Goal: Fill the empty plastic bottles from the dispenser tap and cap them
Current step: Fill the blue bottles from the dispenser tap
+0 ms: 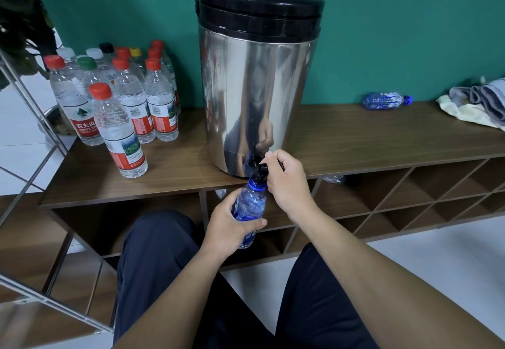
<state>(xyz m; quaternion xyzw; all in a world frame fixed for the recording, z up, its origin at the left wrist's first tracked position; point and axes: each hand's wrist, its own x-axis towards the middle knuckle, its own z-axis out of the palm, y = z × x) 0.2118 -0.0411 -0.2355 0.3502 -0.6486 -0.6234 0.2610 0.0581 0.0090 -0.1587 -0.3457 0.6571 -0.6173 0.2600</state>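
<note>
Below the steel dispenser [258, 97], at the front edge of the tabletop [355, 140], we are holding a blue plastic bottle [251, 206] with its open neck right under the black tap [258, 166]. Our left hand [232, 228] is gripping the bottle's lower half, fingers curled round the far side and the thumb lying across the front. Our right hand [287, 182] is closing on the tap lever, fingers bent round it and the thumb resting on top. We cannot tell how much water is sitting inside the bottle. Off to the left, capped clear bottles [123, 99] are standing together on the tabletop. Another blue bottle [386, 100] is lying on its side near the green wall [396, 34], well apart from the dispenser, beside some folded cloths [481, 101].
</note>
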